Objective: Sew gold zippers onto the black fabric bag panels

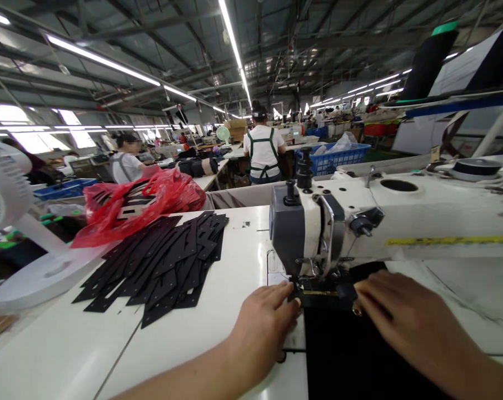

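Note:
A white and grey sewing machine [288, 222] stands at the right of the white table. Black fabric [343, 355] lies under its needle area and runs down toward me, with a gold zipper [320, 292] along its top part. My left hand [268, 316] presses its fingertips on the black material's left edge, beside the presser foot. With fingers pinched together, my right hand [395, 303] grips the black material at the right of the foot, near a small brass-coloured piece [357, 309]. The machine's head partly hides the stitching spot.
Many black strips with small holes [168, 255] are piled on the table at left, beside a red plastic bag [151, 194] and a white fan [30, 222]. Behind are a blue basket [338, 159] and people at other tables.

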The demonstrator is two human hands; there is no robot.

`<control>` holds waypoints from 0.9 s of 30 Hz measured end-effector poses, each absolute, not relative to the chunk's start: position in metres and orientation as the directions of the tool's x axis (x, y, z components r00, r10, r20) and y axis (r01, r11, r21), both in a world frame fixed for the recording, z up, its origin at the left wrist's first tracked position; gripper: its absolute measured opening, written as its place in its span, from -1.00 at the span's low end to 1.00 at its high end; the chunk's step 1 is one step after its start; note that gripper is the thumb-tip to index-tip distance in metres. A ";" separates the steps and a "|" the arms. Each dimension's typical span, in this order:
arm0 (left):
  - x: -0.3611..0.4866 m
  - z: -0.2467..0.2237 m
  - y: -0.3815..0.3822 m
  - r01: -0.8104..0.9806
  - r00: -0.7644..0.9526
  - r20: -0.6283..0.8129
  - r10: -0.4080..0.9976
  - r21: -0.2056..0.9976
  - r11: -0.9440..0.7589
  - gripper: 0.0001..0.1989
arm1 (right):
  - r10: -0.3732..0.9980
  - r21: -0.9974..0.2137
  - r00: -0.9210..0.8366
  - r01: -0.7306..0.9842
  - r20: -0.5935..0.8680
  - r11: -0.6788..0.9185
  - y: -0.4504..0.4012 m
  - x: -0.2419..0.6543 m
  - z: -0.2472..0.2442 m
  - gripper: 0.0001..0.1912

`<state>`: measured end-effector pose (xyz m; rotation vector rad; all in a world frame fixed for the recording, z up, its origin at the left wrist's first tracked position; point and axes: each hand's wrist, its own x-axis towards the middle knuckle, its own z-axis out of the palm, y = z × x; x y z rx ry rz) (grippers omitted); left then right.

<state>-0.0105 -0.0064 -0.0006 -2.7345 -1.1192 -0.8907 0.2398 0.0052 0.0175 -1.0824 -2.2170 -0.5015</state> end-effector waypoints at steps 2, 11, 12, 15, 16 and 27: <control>-0.009 -0.009 -0.003 0.652 0.609 0.519 0.599 0.103 -0.752 -0.79 | 0.551 0.079 -0.536 0.759 0.640 0.647 -0.004 0.221 0.010 -0.73; 0.000 -0.012 0.000 0.622 0.641 0.535 0.551 0.059 -0.781 -0.76 | 0.622 -0.018 -0.578 0.725 0.528 0.688 -0.005 0.188 -0.008 -0.67; 0.001 -0.011 0.000 0.615 0.642 0.543 0.541 0.057 -0.787 -0.75 | 0.629 -0.030 -0.571 0.728 0.528 0.685 -0.004 0.188 -0.007 -0.68; 0.002 -0.010 0.000 0.611 0.649 0.546 0.530 0.042 -0.791 -0.74 | 0.644 -0.048 -0.552 0.739 0.530 0.672 -0.005 0.185 -0.005 -0.68; 0.002 -0.010 0.000 0.612 0.648 0.548 0.529 0.038 -0.790 -0.73 | 0.647 -0.053 -0.552 0.738 0.526 0.673 -0.005 0.185 -0.005 -0.68; 0.007 -0.014 0.005 0.626 0.589 0.598 0.543 0.088 -0.775 -0.75 | 0.672 -0.082 -0.582 0.725 0.458 0.684 0.004 0.188 -0.008 -0.60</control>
